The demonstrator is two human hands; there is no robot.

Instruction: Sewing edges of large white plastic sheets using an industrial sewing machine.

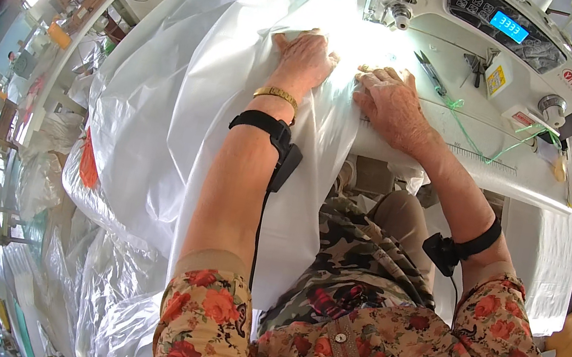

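A large glossy white sheet spreads over the left of the sewing table and hangs down across my lap. My left hand is bent over it, fingers closed on its folds. To the right, my right hand rests at the sheet's edge with its fingers curled and pressed together on the material; strong glare hides part of the fingertips. Just beyond both hands stands a white sewing machine, its needle area washed out by the lamp. Thread snips lie on the table beyond my right hand.
Green thread trails over the table, near a printed ruler strip. A small white-and-yellow box stands against the machine. Crumpled clear plastic lies low at the left. White stacked material hangs at the right, below the table edge.
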